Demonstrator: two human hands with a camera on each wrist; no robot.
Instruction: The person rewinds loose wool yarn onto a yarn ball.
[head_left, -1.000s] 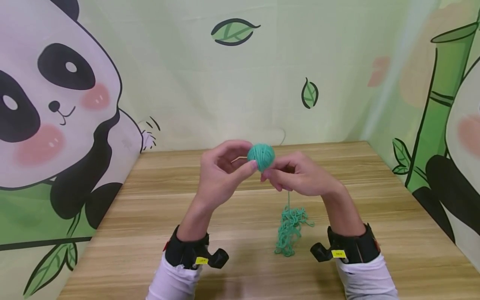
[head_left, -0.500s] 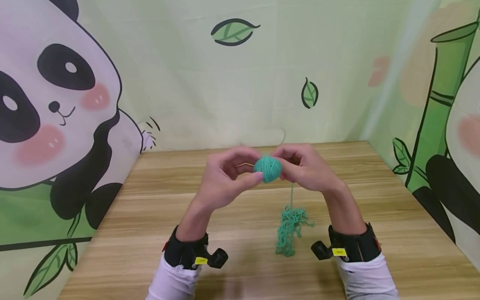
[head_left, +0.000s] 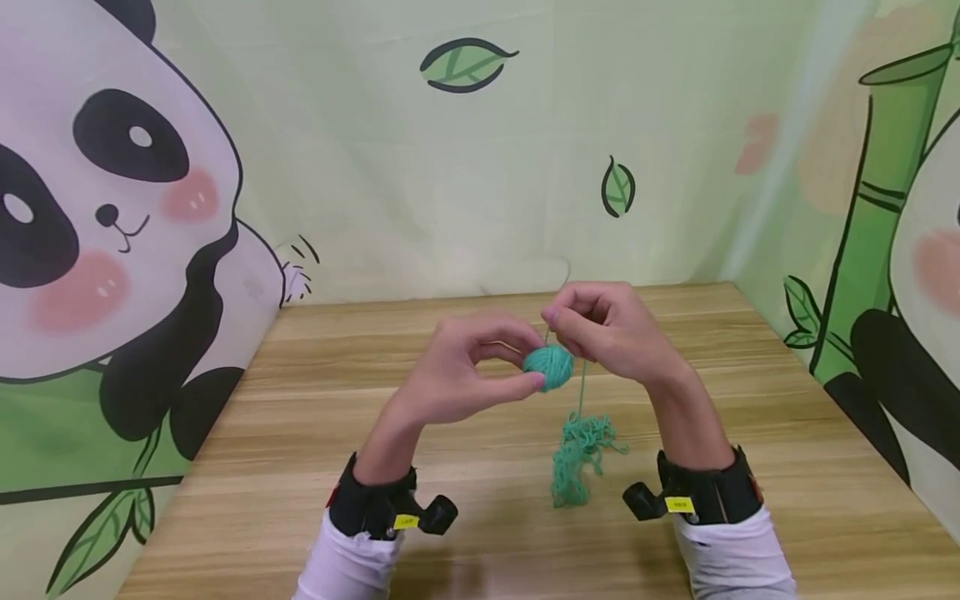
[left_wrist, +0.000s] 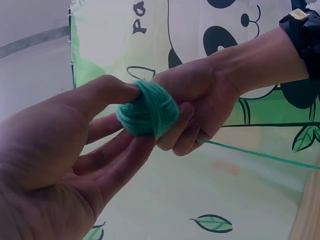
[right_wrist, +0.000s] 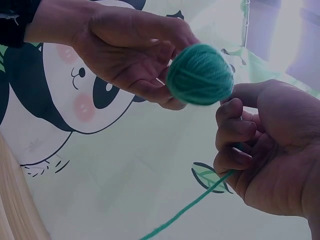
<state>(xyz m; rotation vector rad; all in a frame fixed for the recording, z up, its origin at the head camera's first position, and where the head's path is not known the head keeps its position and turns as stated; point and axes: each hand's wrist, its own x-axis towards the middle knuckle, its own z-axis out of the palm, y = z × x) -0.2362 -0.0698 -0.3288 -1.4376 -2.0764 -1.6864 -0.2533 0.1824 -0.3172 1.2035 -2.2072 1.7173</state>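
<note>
My left hand holds a small ball of teal yarn between thumb and fingertips, above the table. Just right of the ball and a bit higher, my right hand pinches the yarn strand, its other fingers curled in. A short length runs from those fingertips down to the ball. In the right wrist view the strand leaves the bottom of the right fist. It drops to a loose tangle of teal yarn on the table. The left wrist view shows the wound ball in front of the right hand.
The wooden table reaches back to a cloth backdrop printed with pandas, leaves and bamboo. Each wrist wears a black strap with a small camera, such as the left wrist camera.
The yarn ball has moved right and down in my left hand. My right hand has gone from below the ball's right side to above it, drawing the strand over.
</note>
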